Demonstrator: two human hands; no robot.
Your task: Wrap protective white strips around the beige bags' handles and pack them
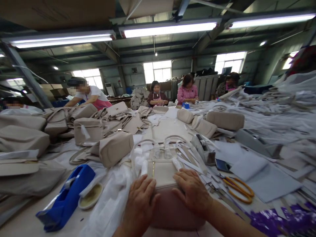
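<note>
A beige handbag (pixel 164 169) with a gold zipper and upright handles wrapped in clear film lies right in front of me. Its near side (pixel 176 210) looks pinkish in the shade. My left hand (pixel 142 199) rests on the bag's left edge, fingers stretched out and thumb spread towards the middle. On the right edge lies my right hand (pixel 191 189), its fingers extended over the top and its thumb apart on the near side. Both palms face down and are hidden. White wrapping (pixel 111 194) lies beside my left hand.
A blue tape dispenser (pixel 66 197) and a small round dish (pixel 91 196) stand at left. At right are orange-handled scissors (pixel 238 189), a phone (pixel 223 165), white sheets (pixel 269 179) and a grey tape dispenser (pixel 203 149). Beige bags (pixel 116 149) crowd the table; several co-workers (pixel 187 90) work beyond.
</note>
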